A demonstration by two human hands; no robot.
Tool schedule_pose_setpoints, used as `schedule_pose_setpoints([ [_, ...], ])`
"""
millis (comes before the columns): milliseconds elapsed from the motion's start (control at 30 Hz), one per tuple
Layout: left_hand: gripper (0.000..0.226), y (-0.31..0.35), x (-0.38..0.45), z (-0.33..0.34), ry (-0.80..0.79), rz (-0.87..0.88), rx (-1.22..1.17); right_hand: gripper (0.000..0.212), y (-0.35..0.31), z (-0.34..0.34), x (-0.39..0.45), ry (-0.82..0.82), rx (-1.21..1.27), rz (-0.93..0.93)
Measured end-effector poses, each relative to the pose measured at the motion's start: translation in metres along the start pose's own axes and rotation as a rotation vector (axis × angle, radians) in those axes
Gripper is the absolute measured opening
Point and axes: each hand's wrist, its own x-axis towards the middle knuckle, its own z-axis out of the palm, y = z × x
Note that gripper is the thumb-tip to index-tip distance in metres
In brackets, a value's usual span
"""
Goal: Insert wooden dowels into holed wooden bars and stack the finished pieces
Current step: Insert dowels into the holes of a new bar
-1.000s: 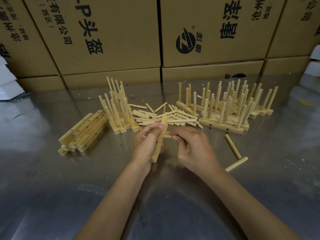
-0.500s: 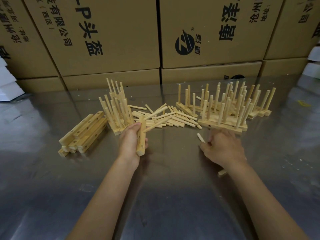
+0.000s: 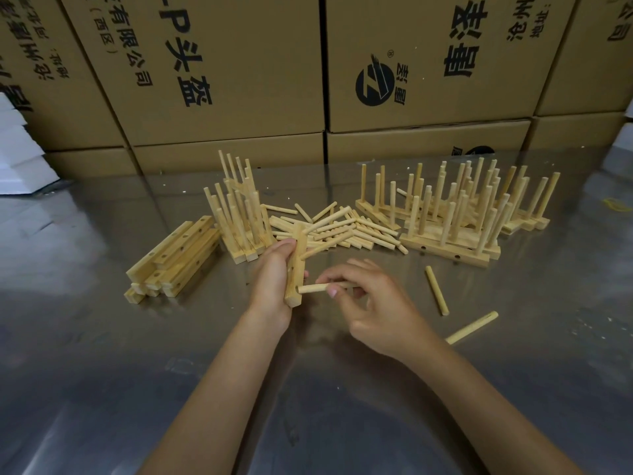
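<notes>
A stack of empty holed bars point(image 3: 174, 258) lies at the left on the metal table point(image 3: 102, 371). The left hand point(image 3: 274, 279) grips a holed bar point(image 3: 296, 269) already carrying two dowels. Just beside its lower end, the right hand point(image 3: 373, 303) pinches a dowel point(image 3: 313, 288). Finished pieces point(image 3: 462, 214) stand at the right

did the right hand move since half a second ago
Yes. The right hand came back left from near the finished racks, now pinching a dowel beside the bar that the left hand grips.
</notes>
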Motion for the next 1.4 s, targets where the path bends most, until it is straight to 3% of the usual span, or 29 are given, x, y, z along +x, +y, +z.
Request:
schedule_pose_setpoints([
  [100, 0.014, 0.000, -0.001, 0.003, 0.017, 0.036, 0.004, 0.017, -0.002, 0.002, -0.002, 0.035, -0.101, -0.066],
  [300, 0.013, -0.007, -0.004, 0.007, 0.075, 0.087, 0.013, 0.022, -0.007, 0.004, -0.002, 0.030, -0.235, -0.177],
  [667, 0.013, -0.011, -0.001, 0.008, 0.105, 0.140, 0.067, 0.024, -0.001, 0.009, -0.003, 0.056, -0.250, -0.126],
  [800, 0.014, -0.007, 0.004, 0.004, 0.154, 0.148, 0.086, 0.020, -0.004, 0.013, 0.000, 0.232, -0.321, -0.107],
  [933, 0.027, -0.005, 0.008, -0.003, 0.143, 0.028, -0.018, 0.041, -0.001, 0.011, 0.002, 0.405, -0.113, 0.076],
  [1067, 0.029, -0.006, 0.005, 0.000, 0.220, -0.025, -0.007, 0.044, 0.005, 0.022, -0.003, 0.126, -0.105, 0.191],
  [1200, 0.032, -0.005, 0.000, 0.007, 0.264, -0.043, -0.011, 0.038, -0.001, 0.035, 0.000, -0.024, 0.154, 0.235],
  [1300, 0.038, -0.002, -0.001, 0.005, 0.289, -0.003, -0.026, 0.024, -0.004, 0.037, 0.001, -0.055, 0.210, 0.247],
  [1400, 0.039, 0.003, 0.000, 0.000, 0.251, 0.066, 0.021, 0.022, -0.007, 0.037, 0.000, 0.066, 0.009, 0.203],
])
